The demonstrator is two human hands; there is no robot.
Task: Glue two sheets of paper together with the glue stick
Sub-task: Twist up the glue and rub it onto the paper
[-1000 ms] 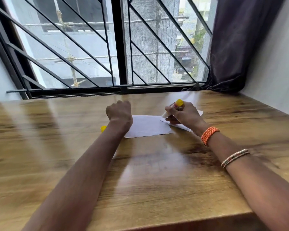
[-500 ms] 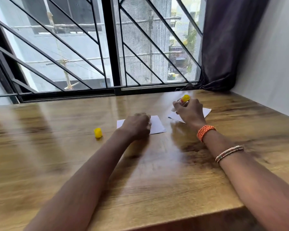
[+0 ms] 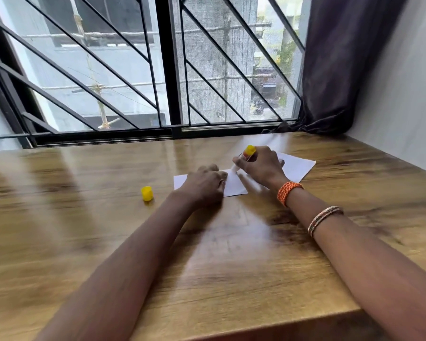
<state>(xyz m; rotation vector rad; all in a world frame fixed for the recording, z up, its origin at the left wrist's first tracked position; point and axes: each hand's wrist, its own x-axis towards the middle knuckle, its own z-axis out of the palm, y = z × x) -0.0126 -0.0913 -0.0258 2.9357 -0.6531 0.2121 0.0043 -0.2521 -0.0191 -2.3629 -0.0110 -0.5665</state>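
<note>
Two white sheets of paper lie on the wooden table. My left hand [image 3: 204, 185] rests as a closed fist on the nearer sheet [image 3: 234, 184], pinning it down. My right hand [image 3: 262, 166] grips the glue stick [image 3: 246, 155], yellow end up, with its white tip touching the nearer sheet's far right corner. The second sheet [image 3: 296, 167] lies to the right, partly hidden under my right hand. The yellow cap [image 3: 147, 193] stands on the table to the left of my left hand.
The wooden table [image 3: 207, 262] runs to a barred window [image 3: 158, 70] at the back. A dark curtain [image 3: 342, 57] hangs at the back right and a pale wall [image 3: 403, 107] borders the right side. The table's front edge is close to me.
My right hand has moved the glue stick left from over the second sheet to the nearer sheet's corner. My left fist has shifted right along that sheet, exposing the yellow cap.
</note>
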